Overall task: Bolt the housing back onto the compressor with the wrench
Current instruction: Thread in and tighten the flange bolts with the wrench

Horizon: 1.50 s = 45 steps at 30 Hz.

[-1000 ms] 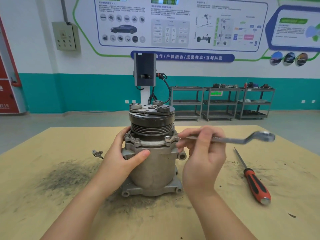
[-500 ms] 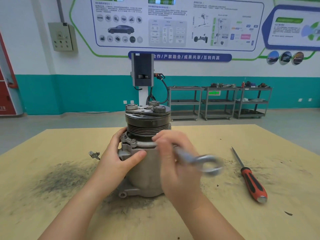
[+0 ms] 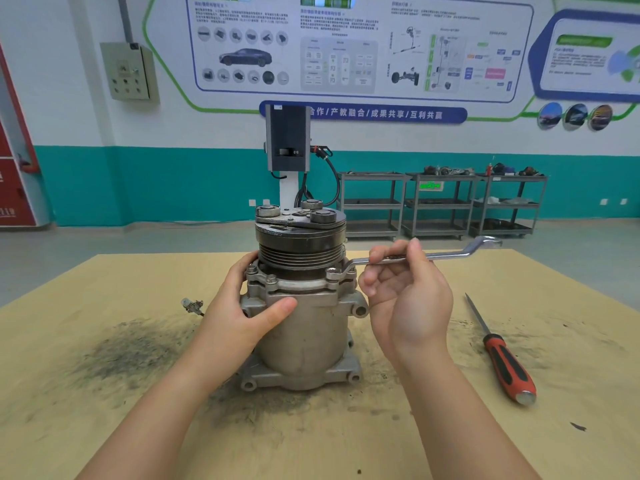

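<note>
Both hands busy: left hand (image 3: 242, 317) grips the compressor (image 3: 304, 334), right hand (image 3: 408, 299) pinches the wrench (image 3: 446, 256)

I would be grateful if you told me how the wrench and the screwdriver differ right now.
The wrench is held in the right hand, its ring end on a housing bolt; the screwdriver lies untouched on the table. The wrench is bare metal throughout; the screwdriver has a red-and-black handle. Both are long, slim hand tools.

Compressor (image 3: 304, 341): upright before you, mid-surface (image 3: 86, 427).
Wrench (image 3: 415, 258): on its right-side bolt, reaching right.
Screwdriver (image 3: 502, 358): on the surface, well right.
</note>
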Motion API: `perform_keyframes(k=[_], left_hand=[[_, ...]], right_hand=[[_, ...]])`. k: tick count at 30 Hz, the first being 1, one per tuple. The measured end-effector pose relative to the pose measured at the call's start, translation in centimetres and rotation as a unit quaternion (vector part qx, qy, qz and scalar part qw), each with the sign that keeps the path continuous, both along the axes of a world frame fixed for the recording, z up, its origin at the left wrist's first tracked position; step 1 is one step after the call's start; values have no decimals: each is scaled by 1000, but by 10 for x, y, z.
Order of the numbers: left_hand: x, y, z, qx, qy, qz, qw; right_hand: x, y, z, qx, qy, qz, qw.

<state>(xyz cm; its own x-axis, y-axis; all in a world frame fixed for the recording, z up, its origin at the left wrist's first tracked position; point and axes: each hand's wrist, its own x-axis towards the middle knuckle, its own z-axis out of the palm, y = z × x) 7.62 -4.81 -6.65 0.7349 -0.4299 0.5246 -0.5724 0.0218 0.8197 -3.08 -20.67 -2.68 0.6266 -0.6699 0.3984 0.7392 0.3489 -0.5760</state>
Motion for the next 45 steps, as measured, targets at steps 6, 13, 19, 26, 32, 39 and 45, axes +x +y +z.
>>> perform_keyframes(k=[6,13,19,26,32,39,45], left_hand=[[3,2,-2,9,7,1,1000],[1,2,0,11,18,-1,1000],[0,1,2,16,20,-2,1000],[2,-1,0,3,16,-1,1000],[3,0,-1,9,15,4,1000],[2,1,0,12,27,-4,1000],[1,1,1,16,37,-9,999]], right_hand=[[0,-15,3,17,28,98,995],[7,-15,2,-21,58,67,996],[4,11,-5,-98,22,-138,985],[11,50,-35,-429,-85,-378,816],[1,46,-20,-366,-72,-328,868],[-7,12,6,-65,15,-142,988],[-2,1,8,-26,47,-75,996]])
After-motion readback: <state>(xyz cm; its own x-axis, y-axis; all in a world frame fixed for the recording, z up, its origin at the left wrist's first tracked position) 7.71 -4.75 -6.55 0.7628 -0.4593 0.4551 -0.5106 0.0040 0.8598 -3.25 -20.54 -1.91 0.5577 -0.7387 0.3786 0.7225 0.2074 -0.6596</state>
